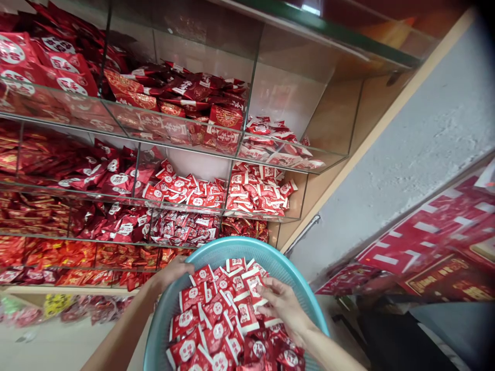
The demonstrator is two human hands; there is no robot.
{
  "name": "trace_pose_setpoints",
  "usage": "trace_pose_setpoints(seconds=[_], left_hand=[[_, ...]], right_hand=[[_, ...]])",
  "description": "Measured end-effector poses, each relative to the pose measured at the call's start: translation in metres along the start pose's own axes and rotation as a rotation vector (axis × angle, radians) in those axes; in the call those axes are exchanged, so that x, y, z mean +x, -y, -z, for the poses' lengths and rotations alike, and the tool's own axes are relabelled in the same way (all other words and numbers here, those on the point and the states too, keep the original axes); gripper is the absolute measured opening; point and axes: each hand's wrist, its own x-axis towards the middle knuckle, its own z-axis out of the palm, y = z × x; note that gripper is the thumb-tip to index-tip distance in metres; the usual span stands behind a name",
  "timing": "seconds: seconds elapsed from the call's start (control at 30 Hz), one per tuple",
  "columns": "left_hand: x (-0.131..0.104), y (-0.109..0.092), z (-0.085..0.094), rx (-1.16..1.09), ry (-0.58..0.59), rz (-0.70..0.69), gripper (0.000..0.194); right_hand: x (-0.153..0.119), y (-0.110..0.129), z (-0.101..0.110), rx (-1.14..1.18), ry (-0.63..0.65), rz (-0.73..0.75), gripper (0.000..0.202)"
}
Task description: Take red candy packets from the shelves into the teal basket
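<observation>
A round teal plastic basket [319,314] holds a heap of small red packets [218,309] with white labels and white ends. My left hand [174,270] is closed round the basket's rim at its upper left. Inside the basket, on the right part of the heap, my right hand [284,304] touches the packets with bent fingers; its fingertips rest by a red and white packet [253,282]. Darker red packets [257,349] lie below that hand.
Glass-fronted shelves [185,144] with compartments of red packets rise behind the basket. A wooden side panel [332,190] and a grey wall [386,154] stand to the right. Red printed sheets [417,232] and a dark object [398,335] are at the lower right.
</observation>
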Motion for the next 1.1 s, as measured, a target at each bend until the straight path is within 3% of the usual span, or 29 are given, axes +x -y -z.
trace_pose_setpoints(seconds=[0.13, 0.3, 0.43, 0.57, 0.7, 0.83, 0.97, 1.03, 1.1], left_hand=[[-0.002, -0.001, 0.000, 0.001, 0.009, -0.001, 0.012], [0.001, 0.002, 0.001, -0.006, 0.019, -0.019, 0.009], [0.000, 0.003, 0.000, -0.013, 0.015, -0.019, 0.011], [0.000, 0.004, 0.001, -0.010, 0.003, -0.030, 0.014], [0.003, 0.008, 0.001, -0.031, 0.021, -0.054, 0.014], [0.003, 0.007, -0.001, -0.029, 0.029, -0.061, 0.015], [0.000, 0.005, -0.002, -0.043, 0.011, -0.065, 0.016], [0.000, 0.007, 0.000, -0.059, 0.003, -0.056, 0.018], [0.003, 0.010, 0.001, -0.063, -0.011, -0.052, 0.018]], right_hand=[[0.003, 0.004, 0.017, -0.105, -0.049, 0.130, 0.039], [0.011, -0.021, 0.031, -0.360, -0.046, 0.249, 0.035], [0.011, -0.038, 0.029, -0.701, -0.114, 0.338, 0.029], [0.005, -0.032, 0.025, -1.168, -0.158, 0.336, 0.035], [0.003, 0.006, 0.020, -1.401, -0.231, 0.351, 0.036], [0.011, 0.073, 0.014, -1.298, -0.319, 0.650, 0.037], [0.040, 0.144, 0.008, -1.342, -0.383, 1.027, 0.034], [0.062, 0.174, 0.006, -1.480, -0.425, 1.119, 0.039], [0.084, 0.198, 0.004, -1.627, -0.505, 1.082, 0.045]])
